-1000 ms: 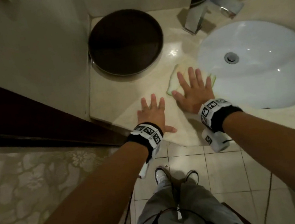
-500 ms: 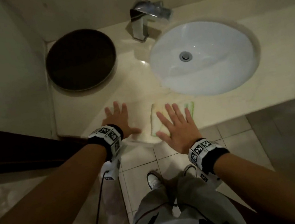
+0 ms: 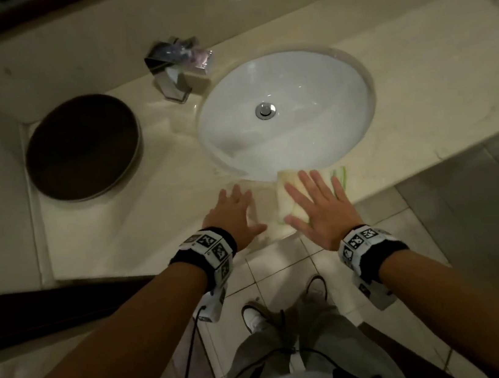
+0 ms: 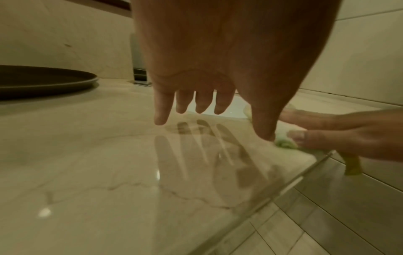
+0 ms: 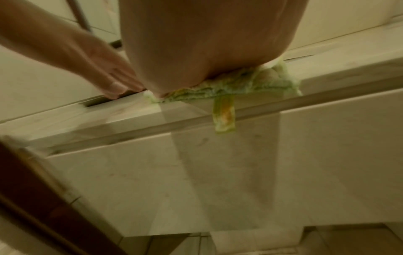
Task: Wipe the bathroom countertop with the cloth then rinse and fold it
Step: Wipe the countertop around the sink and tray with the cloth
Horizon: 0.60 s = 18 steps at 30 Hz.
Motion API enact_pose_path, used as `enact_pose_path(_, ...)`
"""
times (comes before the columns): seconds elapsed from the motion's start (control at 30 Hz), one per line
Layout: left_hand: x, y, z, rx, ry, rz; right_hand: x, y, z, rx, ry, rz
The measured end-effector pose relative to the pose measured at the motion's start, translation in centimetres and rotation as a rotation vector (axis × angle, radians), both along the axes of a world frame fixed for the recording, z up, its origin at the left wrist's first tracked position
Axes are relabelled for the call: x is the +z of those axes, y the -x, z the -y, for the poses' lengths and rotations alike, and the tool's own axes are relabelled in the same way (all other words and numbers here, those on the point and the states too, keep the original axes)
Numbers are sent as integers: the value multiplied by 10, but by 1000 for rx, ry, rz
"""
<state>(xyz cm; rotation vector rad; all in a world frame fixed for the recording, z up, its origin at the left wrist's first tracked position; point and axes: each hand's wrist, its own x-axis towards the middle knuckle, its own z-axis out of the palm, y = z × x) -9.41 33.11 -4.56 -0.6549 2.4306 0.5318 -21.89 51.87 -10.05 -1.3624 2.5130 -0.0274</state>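
A pale yellow-green cloth [image 3: 284,198] lies on the beige marble countertop [image 3: 114,240], on the narrow front strip just below the white basin [image 3: 285,113]. My right hand [image 3: 319,206] presses flat on it with straight, spread fingers. In the right wrist view the cloth [image 5: 242,84] bunches under my palm, and its loop tag [image 5: 224,117] hangs over the counter's edge. My left hand [image 3: 233,210] is beside it on the left, fingers straight and spread, holding nothing. In the left wrist view its thumb tip [image 4: 263,132] touches the glossy stone.
A dark round tray [image 3: 82,148] sits at the counter's back left, against the wall. A chrome faucet [image 3: 177,70] stands behind the basin, which has a drain [image 3: 265,110] at its centre. The counter runs on to the right. Tiled floor and my shoes lie below.
My right hand has slid the cloth from left of the basin, toward the front edge and rightward, to below the basin. My left hand followed to the right, still flat.
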Motion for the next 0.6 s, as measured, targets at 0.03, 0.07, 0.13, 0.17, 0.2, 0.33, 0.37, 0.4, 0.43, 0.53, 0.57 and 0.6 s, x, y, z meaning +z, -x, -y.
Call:
enact_pose_path(0.03,-2,4,-5,-2,-6,13,0,14,-12,-41,-4,0)
enact_pose_path(0.07,-5,9,-9,-9,-11,28,0,28,-24,-77,-9,-5)
enact_pose_path(0.13,-9,10,-15,-20,-2,52,1,46,-41,-107,-33,-16)
enact_pose_path(0.17,-11,12,-17,-21,6,56,1,51,-46,-116,-42,-12)
enact_pose_path(0.2,-13,11,-19,-16,13,56,0,52,-46,-128,-44,0)
enact_pose_path(0.33,-15,11,-20,4,21,39,-5,36,-29,-191,-27,-14)
enact_pose_path(0.37,-15,12,-21,5,26,40,-5,31,-26,-196,-30,-23)
enact_pose_path(0.4,-15,12,-21,9,32,40,-5,28,-22,-187,-21,-21)
enact_pose_path(0.43,-15,13,-21,11,37,43,-4,24,-16,-163,-3,-7)
enact_pose_path(0.53,-15,14,-23,36,40,37,-5,4,8,-8,24,24)
enact_pose_path(0.57,-15,13,-24,43,41,32,-6,-5,15,40,35,23)
enact_pose_path(0.6,-14,13,-25,44,40,27,-7,-13,21,66,48,18)
